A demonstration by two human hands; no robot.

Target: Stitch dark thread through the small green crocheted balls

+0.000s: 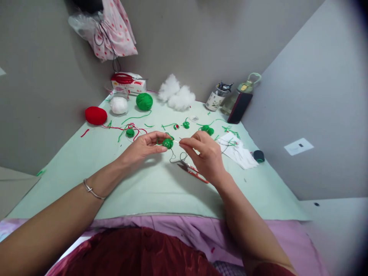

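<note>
Between the thumb and fingers of my left hand [149, 143] is a small green crocheted ball [167, 143]. My right hand [201, 149], just right of it, pinches a thin needle [176, 142] whose other end meets the ball's right side. A dark thread [172, 156] hangs below the ball and loops toward the right hand. Under the right hand lie orange-handled thread snips [192, 172], their blades pointing left and partly overlapped by the thread.
Red yarn [96, 115], white yarn [119, 105] and a green yarn ball [144, 101] stand at the back left. Behind are white stuffing [176, 94], a pen cup [215, 100], a bottle [248, 86] and a phone [240, 108]. White tissue [240, 155] lies right; small green pieces [207, 129] lie mid-table.
</note>
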